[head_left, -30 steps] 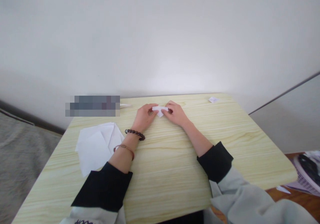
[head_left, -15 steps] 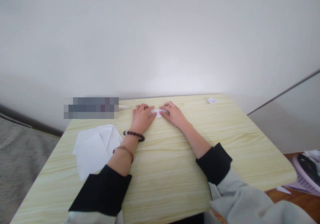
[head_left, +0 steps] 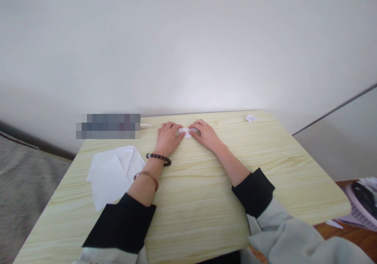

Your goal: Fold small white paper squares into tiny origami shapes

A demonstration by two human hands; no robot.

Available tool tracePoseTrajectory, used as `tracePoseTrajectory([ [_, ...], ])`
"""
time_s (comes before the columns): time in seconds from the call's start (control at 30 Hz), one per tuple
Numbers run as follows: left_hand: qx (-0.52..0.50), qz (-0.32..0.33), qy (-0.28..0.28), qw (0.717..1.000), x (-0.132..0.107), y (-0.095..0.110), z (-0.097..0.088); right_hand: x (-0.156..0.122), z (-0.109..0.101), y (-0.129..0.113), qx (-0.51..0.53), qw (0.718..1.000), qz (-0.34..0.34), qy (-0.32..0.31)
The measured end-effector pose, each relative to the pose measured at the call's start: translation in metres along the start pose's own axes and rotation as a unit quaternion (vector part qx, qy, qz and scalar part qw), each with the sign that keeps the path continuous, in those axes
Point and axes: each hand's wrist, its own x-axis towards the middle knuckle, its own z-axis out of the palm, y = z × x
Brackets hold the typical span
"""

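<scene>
Paper piece point(head_left: 186, 132) on table point(head_left: 206, 201), left hand point(head_left: 167, 139), right hand point(head_left: 206, 135), fingers point(head_left: 169, 127) flat, pressing it, basket point(head_left: 357, 213) holding dark item point(head_left: 365, 195)

Small folded paper point(head_left: 186, 132) largely covered by fingertips of left hand point(head_left: 167, 138) and right hand point(head_left: 206, 135); only middle strip seen, folds not made out. Pinch or mere press under right fingers not resolved. Pixelated patch point(head_left: 108, 126) at far edge of table point(head_left: 206, 201): content masked. Thin white object point(head_left: 147, 125) beside it partly swallowed by patch. White scrap point(head_left: 251, 118) at far corner too small for shape. Basket point(head_left: 361, 209) cut off by right edge, contents blurred. Sleeves point(head_left: 120, 224) cut off by bottom edge.
</scene>
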Motion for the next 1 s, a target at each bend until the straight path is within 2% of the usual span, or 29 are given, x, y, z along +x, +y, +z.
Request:
tracePoseTrajectory([
  [0.53,-0.023,0.027,-0.004,0.999,0.0011,0.0013,-0.002,0.0003,0.0005,0.0001,0.023,1.0,0.012,0.012],
  [0.83,-0.015,0.018,0.004,1.0,0.0005,0.0023,-0.0005,0.0018,-0.0052,0.0014,0.06,0.998,0.004,-0.015],
  [1.0,-0.038,0.051,-0.001,0.998,0.0011,0.0026,-0.0014,0.0028,-0.0033,0.0002,0.056,0.998,0.013,-0.002],
])
